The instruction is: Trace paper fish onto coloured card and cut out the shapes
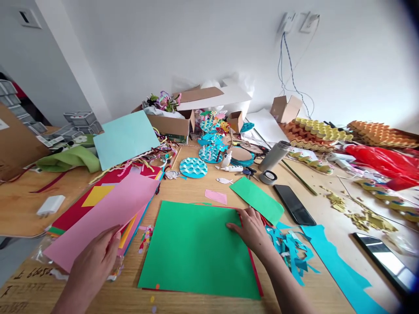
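Note:
In my left hand (96, 253) is a sheet of pink paper (108, 213), pinched at its near right edge and slanting over a stack of coloured paper. My right hand (250, 226) rests on the top right corner of a green sheet (196, 248), thumb spread away from the fingers. Red paper edges show beneath that sheet. Just beyond my right fingers lies a smaller green piece (257, 198), with something red partly hidden under it. Blue paper scraps (294, 253) are heaped by my right wrist. A small pink paper piece (216, 196) lies past the green sheet.
Blue wavy discs (193, 167), glue bottles (226, 160), a metal flask (274, 156) and its lid (268, 176) stand farther back. Two phones (294, 204) lie on the right. Egg cartons (314, 133) and a red plastic bag (382, 161) fill the far right. A cardboard box (168, 124) is near the wall.

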{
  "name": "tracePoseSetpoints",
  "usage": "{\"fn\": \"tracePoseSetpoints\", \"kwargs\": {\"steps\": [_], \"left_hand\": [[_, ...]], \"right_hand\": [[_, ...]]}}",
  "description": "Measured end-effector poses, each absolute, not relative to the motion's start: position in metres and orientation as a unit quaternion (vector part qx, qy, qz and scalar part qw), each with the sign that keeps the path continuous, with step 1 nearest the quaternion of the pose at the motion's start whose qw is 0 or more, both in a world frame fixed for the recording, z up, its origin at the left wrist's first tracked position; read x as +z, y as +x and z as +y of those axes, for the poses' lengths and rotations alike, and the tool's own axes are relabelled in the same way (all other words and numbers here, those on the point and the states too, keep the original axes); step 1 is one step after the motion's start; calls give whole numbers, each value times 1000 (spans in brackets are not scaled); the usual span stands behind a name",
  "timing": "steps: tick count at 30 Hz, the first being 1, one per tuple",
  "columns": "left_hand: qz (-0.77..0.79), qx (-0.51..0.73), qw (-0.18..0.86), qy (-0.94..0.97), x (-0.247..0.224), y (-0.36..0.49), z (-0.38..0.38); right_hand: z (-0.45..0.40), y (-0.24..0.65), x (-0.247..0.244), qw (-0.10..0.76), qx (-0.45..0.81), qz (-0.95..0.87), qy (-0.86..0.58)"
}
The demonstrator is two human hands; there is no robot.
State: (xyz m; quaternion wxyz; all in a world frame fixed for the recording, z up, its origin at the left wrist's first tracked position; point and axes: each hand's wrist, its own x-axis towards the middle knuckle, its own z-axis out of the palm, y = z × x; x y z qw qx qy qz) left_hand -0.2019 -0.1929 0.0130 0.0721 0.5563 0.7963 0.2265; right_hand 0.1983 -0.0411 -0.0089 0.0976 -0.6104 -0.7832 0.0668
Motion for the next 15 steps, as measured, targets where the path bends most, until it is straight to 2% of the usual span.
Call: {"fn": "tracePoseSetpoints", "kwargs": {"steps": [6,15], "left_hand": [[810,222,64,539,20,-206,-193],[804,225,70,546,12,-211,-196]], "right_hand": [[-40,196,-11,109,97,-773,-618],[-55,185,-8,130,25,-762,-634]]}}
